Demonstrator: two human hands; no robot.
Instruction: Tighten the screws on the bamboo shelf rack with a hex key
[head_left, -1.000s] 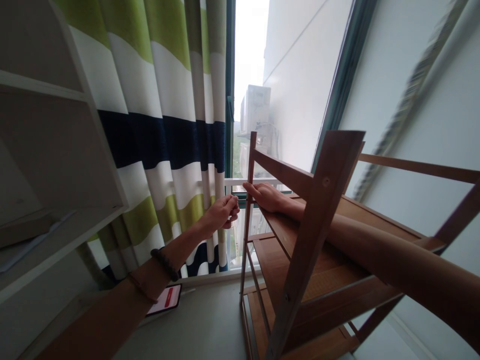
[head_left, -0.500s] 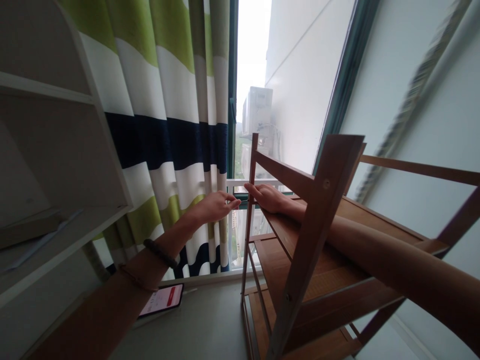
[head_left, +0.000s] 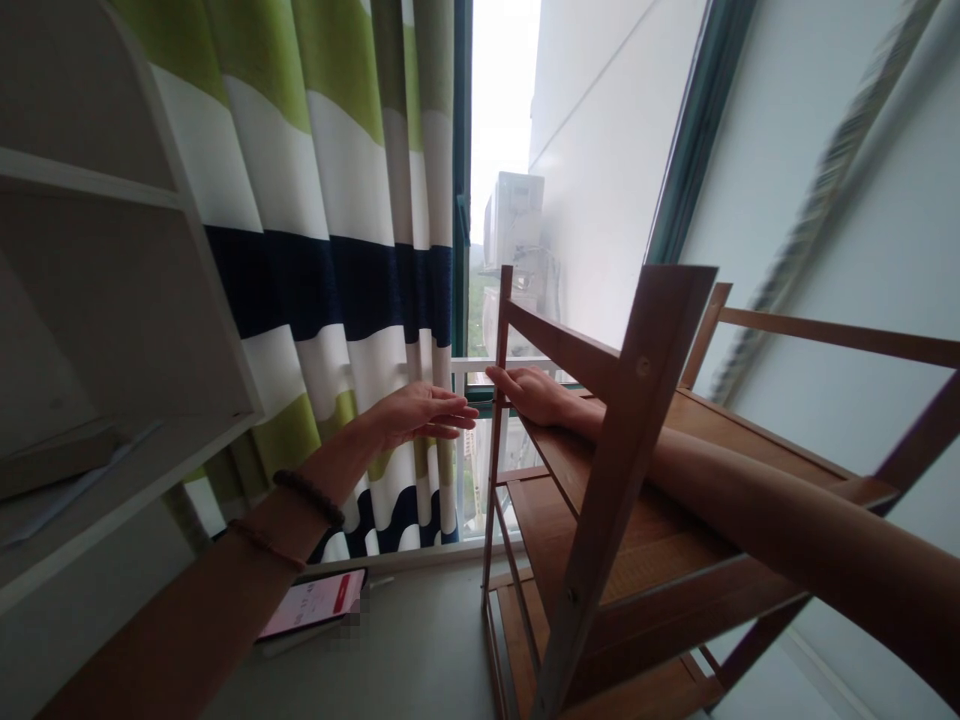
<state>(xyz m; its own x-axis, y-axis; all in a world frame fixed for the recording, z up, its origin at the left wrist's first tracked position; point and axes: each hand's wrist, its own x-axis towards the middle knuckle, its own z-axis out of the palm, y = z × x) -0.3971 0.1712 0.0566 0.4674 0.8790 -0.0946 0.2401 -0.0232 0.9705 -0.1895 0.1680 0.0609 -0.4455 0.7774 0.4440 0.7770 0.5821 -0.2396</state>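
A brown wooden shelf rack (head_left: 600, 480) with several tiers stands at the right, next to the window. My right arm lies across one of its boards, and my right hand (head_left: 534, 393) rests at the rack's far upright post (head_left: 496, 400), fingers curled against it. My left hand (head_left: 420, 412) hovers just left of that post, palm up and fingers stretched out, holding nothing I can see. Dark bead bracelets circle my left wrist.
A striped curtain (head_left: 330, 250) in green, white and navy hangs behind my left hand. A white bookcase (head_left: 127, 300) fills the left side. A phone with a red-and-white screen (head_left: 315, 603) lies on the floor by the curtain. An outdoor air-conditioner unit (head_left: 514, 215) shows through the window.
My left hand has gone from a closed pinch beside the post to flat, spread fingers, and the arm has dropped slightly. My right hand has stayed on the post.
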